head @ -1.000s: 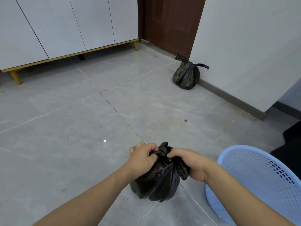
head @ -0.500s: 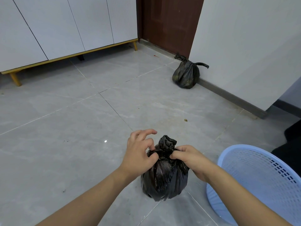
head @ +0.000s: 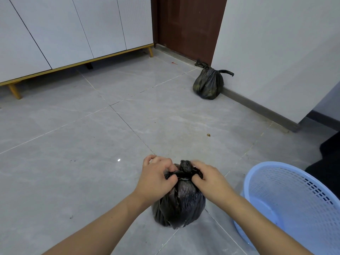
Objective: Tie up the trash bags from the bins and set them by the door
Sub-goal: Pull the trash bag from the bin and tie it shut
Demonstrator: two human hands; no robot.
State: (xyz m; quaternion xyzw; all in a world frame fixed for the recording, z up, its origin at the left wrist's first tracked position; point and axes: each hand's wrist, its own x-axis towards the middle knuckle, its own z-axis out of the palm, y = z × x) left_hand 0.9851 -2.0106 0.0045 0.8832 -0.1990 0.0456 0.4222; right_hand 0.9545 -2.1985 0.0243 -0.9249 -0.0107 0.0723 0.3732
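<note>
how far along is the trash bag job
Done: one tied bag sits against the wall beside the door. In hand: left hand and right hand pull the knot on the near bag. Left: carrying it to the door.

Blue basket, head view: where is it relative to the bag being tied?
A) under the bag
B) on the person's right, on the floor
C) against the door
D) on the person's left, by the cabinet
B: the blue basket sits on the floor to the right of the bag that both hands grip at the knot.
</note>
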